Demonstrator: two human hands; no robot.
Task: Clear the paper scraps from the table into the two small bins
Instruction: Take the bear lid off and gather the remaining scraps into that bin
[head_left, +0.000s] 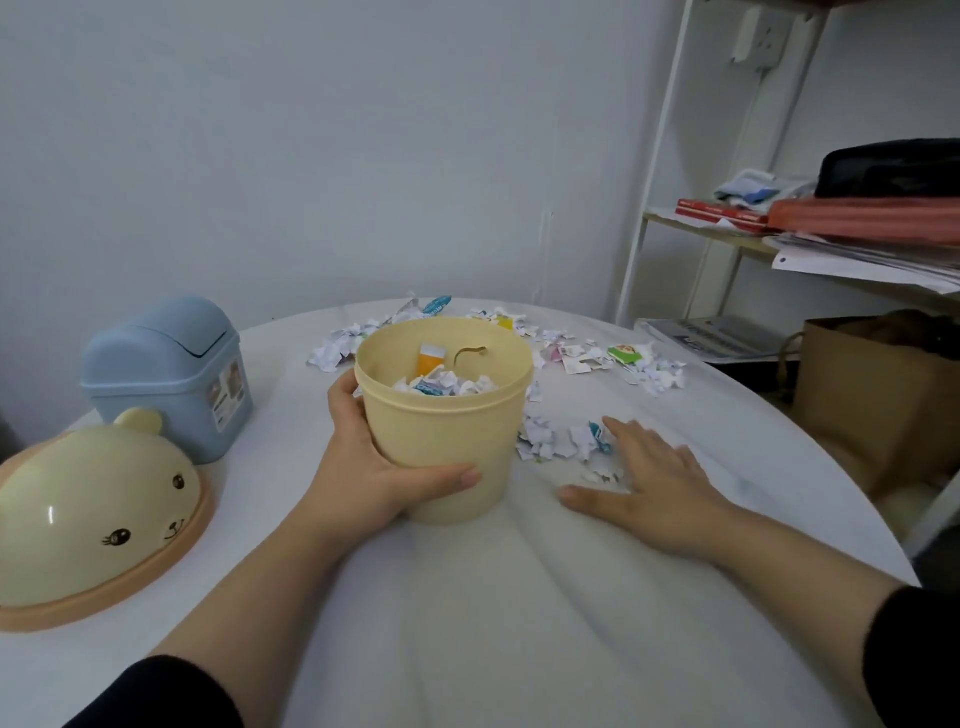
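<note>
My left hand (371, 467) grips the open yellow bin (447, 431) from its left side, thumb across the front; the bin stands on the white table (467, 597) with scraps and a yellow-orange wrapper inside. My right hand (654, 483) lies flat on the table with straight fingers, its fingertips touching a small heap of paper scraps (561, 441) just right of the bin. More paper scraps (587, 353) lie spread across the far side of the table behind the bin. A blue swing-lid bin (166, 374) stands closed at the left.
The yellow bear-faced lid (98, 519) lies on the table at the near left, beside the blue bin. A white shelf unit (727, 223) with books and papers stands at the right, with a brown paper bag (872, 395) below it beside the table's edge.
</note>
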